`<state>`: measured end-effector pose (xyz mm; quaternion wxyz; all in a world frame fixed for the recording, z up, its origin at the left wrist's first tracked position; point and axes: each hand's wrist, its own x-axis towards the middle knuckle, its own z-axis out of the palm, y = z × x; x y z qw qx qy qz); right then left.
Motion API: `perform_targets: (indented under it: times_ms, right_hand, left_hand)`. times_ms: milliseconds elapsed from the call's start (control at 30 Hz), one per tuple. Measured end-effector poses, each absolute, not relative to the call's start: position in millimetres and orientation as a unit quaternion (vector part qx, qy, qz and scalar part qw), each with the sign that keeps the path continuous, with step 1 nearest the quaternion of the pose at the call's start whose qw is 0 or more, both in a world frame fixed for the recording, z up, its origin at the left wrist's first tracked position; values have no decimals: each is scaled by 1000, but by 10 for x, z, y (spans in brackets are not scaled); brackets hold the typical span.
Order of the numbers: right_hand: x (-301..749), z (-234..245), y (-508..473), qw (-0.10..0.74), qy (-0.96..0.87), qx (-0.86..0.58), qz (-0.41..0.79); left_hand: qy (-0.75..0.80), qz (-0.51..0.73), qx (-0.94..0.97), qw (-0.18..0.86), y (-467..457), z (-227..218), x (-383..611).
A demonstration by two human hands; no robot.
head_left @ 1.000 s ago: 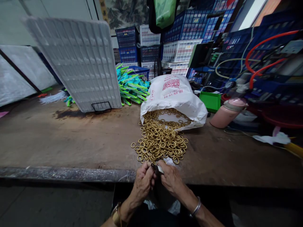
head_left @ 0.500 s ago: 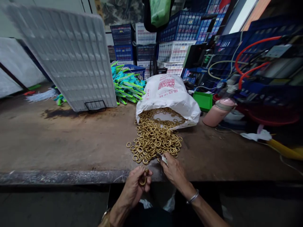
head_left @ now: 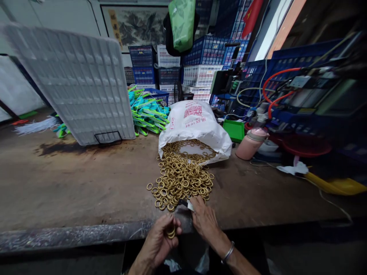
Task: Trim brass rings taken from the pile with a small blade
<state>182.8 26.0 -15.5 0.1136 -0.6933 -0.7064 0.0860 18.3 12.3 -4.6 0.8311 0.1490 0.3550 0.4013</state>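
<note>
Gold-coloured metal rings are pinched in my left hand (head_left: 160,238), just off the table's front edge. At least one ring (head_left: 171,232) shows between its curled fingers. My right hand (head_left: 205,217) is closed, palm down, at the near side of a heap of rings (head_left: 183,179). From its fingers a small tool (head_left: 188,205) with a dark tip and a whitish part points left, close to the nearest rings; the tool's kind is unclear. Behind the heap, a white sack (head_left: 192,118) with red print lies with its mouth towards me, rings spilling out.
A white ribbed panel (head_left: 83,84) stands on the brown table (head_left: 86,183) at left. Beside it lie green-and-blue plastic pieces (head_left: 149,114). A green tray (head_left: 233,130), a pink bottle (head_left: 250,144) and red hoses (head_left: 268,80) are at right. Stacked crates (head_left: 202,75) fill the back.
The view has tilted up and turned a little right, so things sit lower and further left. Both hands keep their grips; the tool remains beside the heap's near edge.
</note>
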Motion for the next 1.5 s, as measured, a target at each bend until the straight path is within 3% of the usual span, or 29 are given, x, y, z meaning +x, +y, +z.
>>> perform_targets:
  times_ms: [133, 233, 333, 467, 867, 1167, 1500]
  right_hand:
    - [1885, -145, 296, 220, -707, -653, 161]
    - [1895, -81, 321, 297, -680, -598, 305]
    - [1855, 19, 326, 328, -630, -545, 445]
    - [1786, 66, 333, 355, -587, -507, 521]
    - [1650, 36, 345, 380, -489, -535, 574]
    - [1669, 32, 439, 392, -553, -566, 470]
    - [1675, -17, 474, 384, -586, -563, 439]
  left_hand:
    - [393, 413, 247, 784, 183, -28, 259]
    - [442, 414, 335, 722, 249, 4, 312]
    - [438, 412, 400, 692, 306, 50, 351]
    - [417, 426, 435, 675, 324, 110, 366]
    - [420, 416, 407, 696, 301, 173, 362]
    - [416, 380, 426, 708, 347, 63, 336]
    - [373, 414, 384, 736, 328, 81, 300]
